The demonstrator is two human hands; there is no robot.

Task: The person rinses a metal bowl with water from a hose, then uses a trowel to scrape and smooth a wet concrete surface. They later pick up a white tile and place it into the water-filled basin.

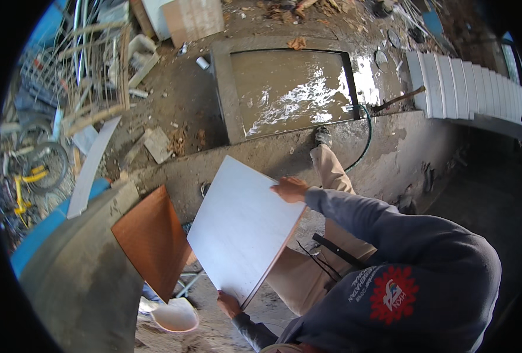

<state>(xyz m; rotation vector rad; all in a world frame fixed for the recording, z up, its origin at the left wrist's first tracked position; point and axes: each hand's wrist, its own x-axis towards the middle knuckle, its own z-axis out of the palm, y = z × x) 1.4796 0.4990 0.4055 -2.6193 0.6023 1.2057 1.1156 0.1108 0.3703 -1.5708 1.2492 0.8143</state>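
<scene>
A large square white tile (243, 226) with a thin brownish edge is held tilted between my two hands. My right hand (291, 189) grips its upper right edge, with the fingers over the white face. Down at the lower corner, my left hand (229, 304) has its fingers closed on the rim. The underside of the tile is hidden from view. Just left of it leans a reddish-brown board-like piece (155, 244), perhaps the back of another tile. My tan trouser legs (296, 279) are partly covered by the white tile.
Beyond the ledge lies a concrete basin (222, 88) of murky water, with a dark green hose (369, 141) at its right corner. Several white tiles (472, 88) stand in a row at the right. A white tub (175, 316), wooden racking (122, 65) and a yellow bicycle (22, 194) are at the left.
</scene>
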